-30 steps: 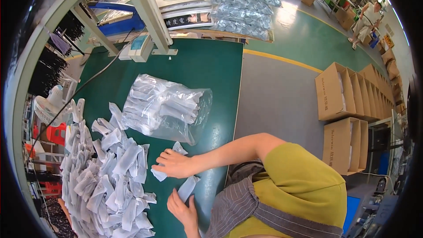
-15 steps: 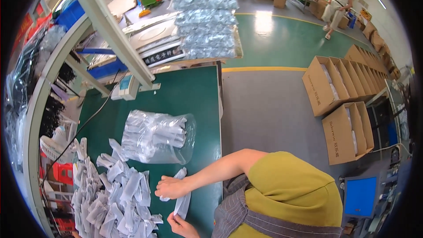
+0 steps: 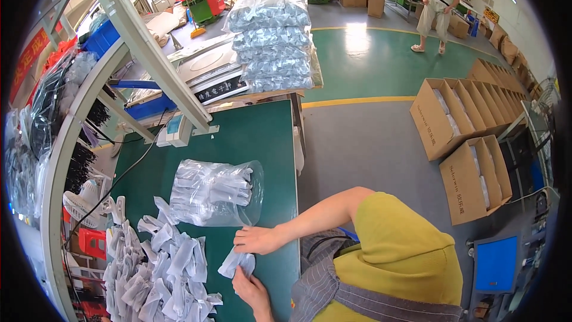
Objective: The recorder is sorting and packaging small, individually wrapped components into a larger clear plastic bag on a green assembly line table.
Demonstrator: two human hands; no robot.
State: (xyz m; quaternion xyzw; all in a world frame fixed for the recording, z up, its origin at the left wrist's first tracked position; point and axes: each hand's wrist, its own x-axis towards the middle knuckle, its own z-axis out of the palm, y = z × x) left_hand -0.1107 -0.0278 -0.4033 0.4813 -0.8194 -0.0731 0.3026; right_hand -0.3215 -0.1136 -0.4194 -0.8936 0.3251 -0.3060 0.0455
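Note:
Between my two hands is a small white, translucent plastic-wrapped packet (image 3: 229, 264), tilted above the green table. My left hand (image 3: 250, 291) grips its lower edge between thumb and fingers. From above, my right hand (image 3: 259, 241) has its fingers curled over the upper end, partly hiding it. What the wrapping contains cannot be made out. Left of my hands lies a loose heap of similar packets (image 3: 173, 262). Beyond them a clear plastic bag (image 3: 211, 194) lies on its side with several such packets lined up inside.
A metal frame post (image 3: 149, 48) and a small white box (image 3: 177, 131) with a cable stand at the table's far left. Stacked full bags (image 3: 271, 53) sit beyond. Divided cartons (image 3: 444, 125) stand on the floor at right. A person (image 3: 440, 6) is in the background.
The packet, stretched long between my hands before, now looks shorter and folded. My right hand has moved up and right, my left hand slightly up. The background person has come nearer.

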